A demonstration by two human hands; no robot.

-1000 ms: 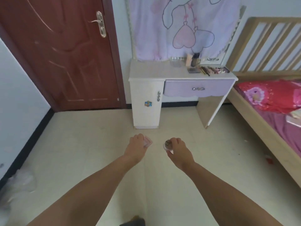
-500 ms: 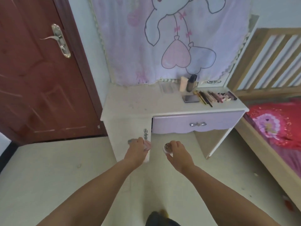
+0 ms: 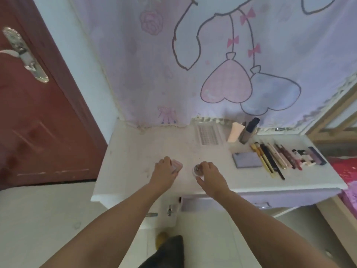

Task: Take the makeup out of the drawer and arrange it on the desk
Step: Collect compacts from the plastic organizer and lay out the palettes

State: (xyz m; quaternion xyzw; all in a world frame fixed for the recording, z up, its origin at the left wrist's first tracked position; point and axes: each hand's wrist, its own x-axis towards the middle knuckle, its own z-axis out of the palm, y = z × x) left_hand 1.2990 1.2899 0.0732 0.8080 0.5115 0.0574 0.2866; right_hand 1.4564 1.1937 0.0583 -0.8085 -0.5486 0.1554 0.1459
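We are holding a small round jar in our right hand and a pink compact in our left hand, both over the worktop. They are looking light, rigid and smooth, best pinched at the rim. Both arms are reaching forward, fingers curled around them.

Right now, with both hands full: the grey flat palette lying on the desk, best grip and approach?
Take the grey palette by its two long edges, coming straight down from above. It lies flat on the desk, so its sides are too thin to grip from the front. Its right edge sits against the row of pencils and brushes, so probably pinch front-to-back rather than left-to-right.
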